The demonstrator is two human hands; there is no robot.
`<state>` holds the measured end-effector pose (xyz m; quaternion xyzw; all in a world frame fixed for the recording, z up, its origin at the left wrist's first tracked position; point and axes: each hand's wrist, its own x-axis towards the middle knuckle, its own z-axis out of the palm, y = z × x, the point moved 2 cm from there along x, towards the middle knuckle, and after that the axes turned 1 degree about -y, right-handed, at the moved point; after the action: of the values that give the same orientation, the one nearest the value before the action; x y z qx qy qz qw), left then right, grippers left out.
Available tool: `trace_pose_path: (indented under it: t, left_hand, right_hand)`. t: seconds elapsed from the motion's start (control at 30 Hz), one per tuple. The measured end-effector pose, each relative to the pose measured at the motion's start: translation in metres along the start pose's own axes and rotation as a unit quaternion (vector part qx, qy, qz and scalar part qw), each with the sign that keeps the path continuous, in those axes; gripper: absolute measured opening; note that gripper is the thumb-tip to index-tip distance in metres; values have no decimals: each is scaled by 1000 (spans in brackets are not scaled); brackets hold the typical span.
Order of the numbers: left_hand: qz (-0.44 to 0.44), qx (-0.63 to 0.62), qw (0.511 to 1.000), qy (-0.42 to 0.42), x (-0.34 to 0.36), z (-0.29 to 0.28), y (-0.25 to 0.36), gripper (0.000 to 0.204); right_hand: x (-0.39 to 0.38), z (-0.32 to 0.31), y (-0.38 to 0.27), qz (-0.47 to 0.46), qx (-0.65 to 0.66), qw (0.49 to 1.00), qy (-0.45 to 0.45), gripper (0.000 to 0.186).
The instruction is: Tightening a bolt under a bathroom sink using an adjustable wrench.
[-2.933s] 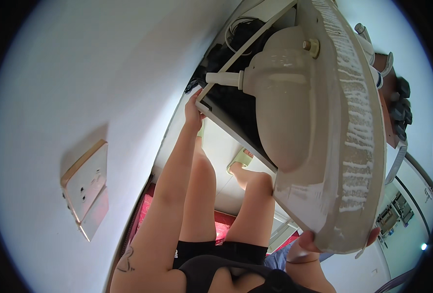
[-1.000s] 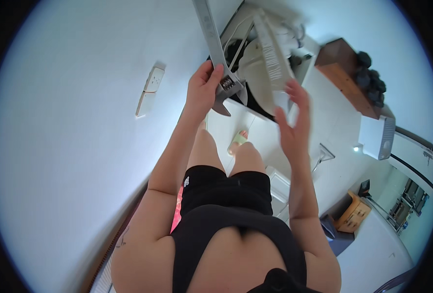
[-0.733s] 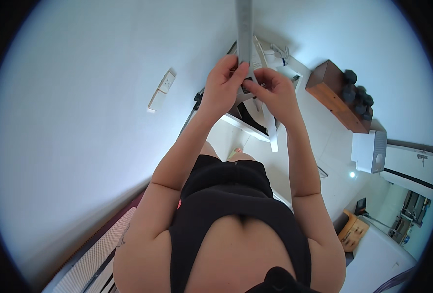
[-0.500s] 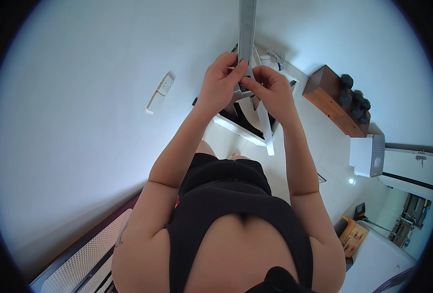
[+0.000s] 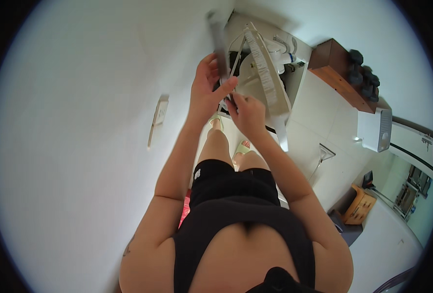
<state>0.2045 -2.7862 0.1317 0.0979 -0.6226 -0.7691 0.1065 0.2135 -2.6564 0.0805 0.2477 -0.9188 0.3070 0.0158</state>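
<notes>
A long, narrow grey bar [image 5: 218, 44], smeared by motion, rises from my hands and leans slightly left. My left hand [image 5: 207, 93] holds it near its lower end, thumb across the front and fingers behind. Just below and to the right, my right hand [image 5: 248, 113] is closed, its fingers pinched at the bar's lower end around a small dark part I cannot make out. Beyond both hands stands a white, tilted panel [image 5: 267, 73] with a ridged strip along it, beside white pipes [image 5: 281, 58].
A pale wall with a socket plate [image 5: 158, 115] runs along the left. At right, a brown wooden box [image 5: 341, 78] carries dark dumbbells [image 5: 358, 73], with a white appliance [image 5: 375, 129] beside it. A squeegee [image 5: 325, 153] lies on the tiled floor. Light green slippers [image 5: 241, 150] are on my feet.
The grey bar has swung left and looks shorter. Both hands have moved left and down, the right one more. The view has shifted, showing more of the panel, pipes and my feet.
</notes>
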Motion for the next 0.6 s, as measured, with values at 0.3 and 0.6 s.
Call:
trace_pose_path:
  t: [0.3,0.6]
  left_hand:
    - [-230,-19,973,23,40,-32,-129,14]
    - [-110,-9,991,-75,32,-3,-215,8]
  right_hand:
    - [45,149,99,125,-35,986,108,27]
    - [52,179,160,315,23,923,219,35]
